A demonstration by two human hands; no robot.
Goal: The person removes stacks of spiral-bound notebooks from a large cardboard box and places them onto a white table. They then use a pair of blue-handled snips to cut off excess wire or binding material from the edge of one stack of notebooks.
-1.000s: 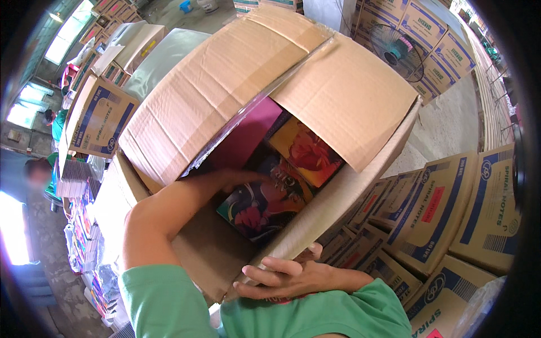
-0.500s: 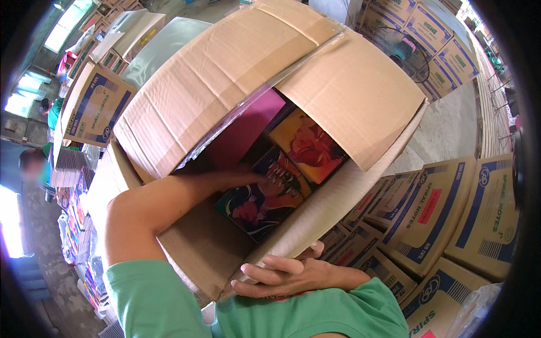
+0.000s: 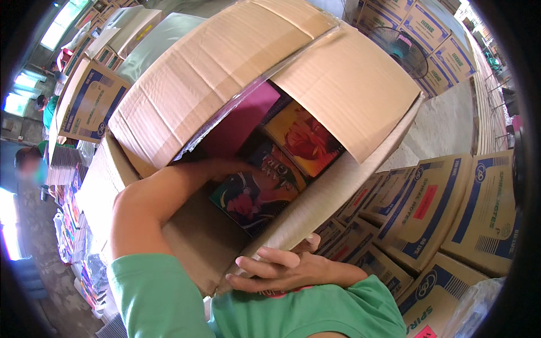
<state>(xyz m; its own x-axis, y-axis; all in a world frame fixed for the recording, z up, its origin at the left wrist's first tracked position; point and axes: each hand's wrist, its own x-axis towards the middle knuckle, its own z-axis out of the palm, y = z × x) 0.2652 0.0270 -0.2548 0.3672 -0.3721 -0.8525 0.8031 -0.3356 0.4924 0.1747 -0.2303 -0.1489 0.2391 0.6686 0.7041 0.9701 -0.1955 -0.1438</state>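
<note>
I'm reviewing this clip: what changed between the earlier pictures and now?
Very little: the view shifted, so the cardboard box sits slightly higher in the picture. Nothing was visibly taken hold of or let go. The left hand stays inside by the dark book, the right hand at the box's near edge; the orange book and flaps stay put.

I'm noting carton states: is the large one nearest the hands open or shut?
The large carton is open: its flaps leave a gap showing colourful books, and the left hand is inside.
</note>
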